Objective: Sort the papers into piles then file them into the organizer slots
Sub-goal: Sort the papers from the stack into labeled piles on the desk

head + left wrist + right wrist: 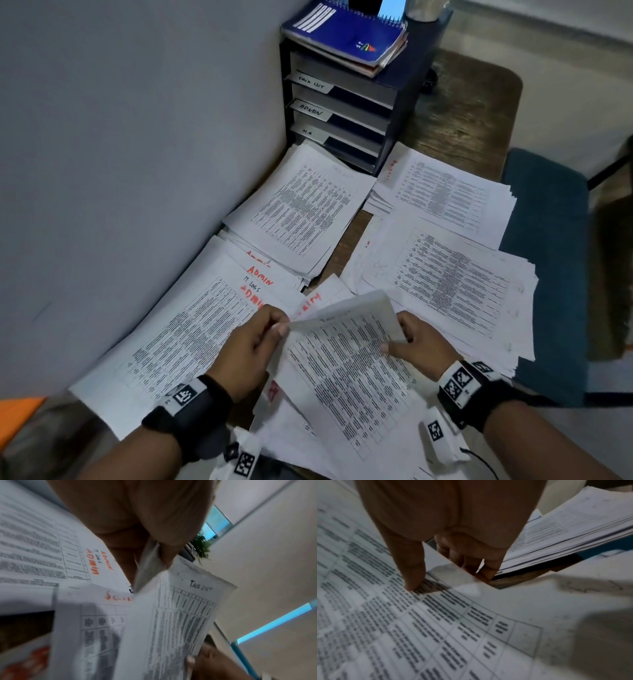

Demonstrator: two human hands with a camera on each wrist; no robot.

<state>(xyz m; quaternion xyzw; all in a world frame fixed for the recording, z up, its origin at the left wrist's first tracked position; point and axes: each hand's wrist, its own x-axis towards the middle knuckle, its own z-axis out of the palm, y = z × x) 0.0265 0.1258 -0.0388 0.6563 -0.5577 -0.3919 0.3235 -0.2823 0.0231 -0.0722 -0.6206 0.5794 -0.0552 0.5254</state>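
A printed sheet is held up over the table by 2 hands, its far edge curling toward the viewer. Its left corner is pinched between the thumb and fingers of the left hand, and in the left wrist view "Task List" is seen handwritten near the sheet's top edge. The right edge is gripped by the right hand, the thumb pressed onto the printed face and the other fingers curled behind the paper. 4 piles are counted on the wooden table: an ADMIN pile at the left with red lettering, a far-left pile partly overlapping it, a far-right pile with red writing at its corner, and a near-right pile beside the right hand. More loose sheets are spread under the held page. 1 dark organizer is stood at the far end against the wall, with 3 white labels on its slots; "ADMIN" is read on the middle 1. A blue spiral notebook is laid on top of it. 1 blue chair seat is seen to the right of the table.
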